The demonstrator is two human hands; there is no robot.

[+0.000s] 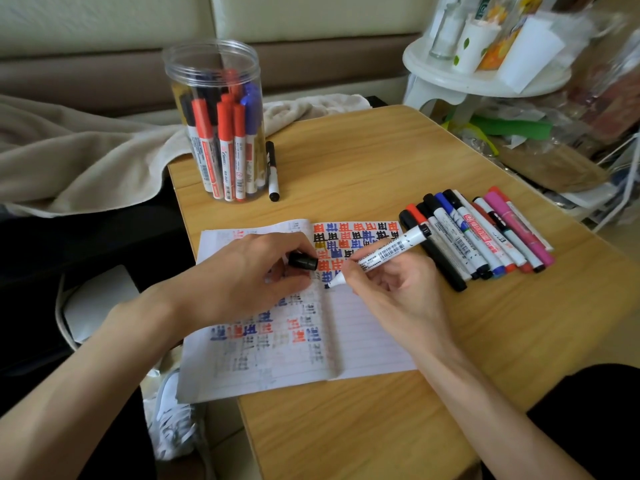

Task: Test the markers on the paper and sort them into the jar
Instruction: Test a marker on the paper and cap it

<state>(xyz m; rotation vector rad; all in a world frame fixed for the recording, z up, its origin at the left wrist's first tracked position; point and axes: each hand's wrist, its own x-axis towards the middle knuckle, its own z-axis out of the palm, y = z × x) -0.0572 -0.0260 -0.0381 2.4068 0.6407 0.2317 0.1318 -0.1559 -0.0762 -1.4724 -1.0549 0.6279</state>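
An open lined notebook (pixel 367 334) lies on the wooden table (pixel 381 427), covered with red, blue and black test marks. My right hand (pixel 391 292) grips an uncapped white marker (pixel 384 252), its dark tip touching the right page. My left hand (pixel 249 271) presses on the left page and pinches the black cap (pixel 303 261). A clear plastic jar (pixel 218 123) at the table's far left corner holds several red, blue and black markers. A row of several capped markers (pixel 485 233) lies to the right of the notebook.
A single black-capped marker (pixel 272 171) lies beside the jar. A beige blanket (pixel 79 157) covers the sofa on the left. A white round stand (pixel 485 74) with cups and clutter is at the far right. White shoes (pixel 173 420) sit on the floor below.
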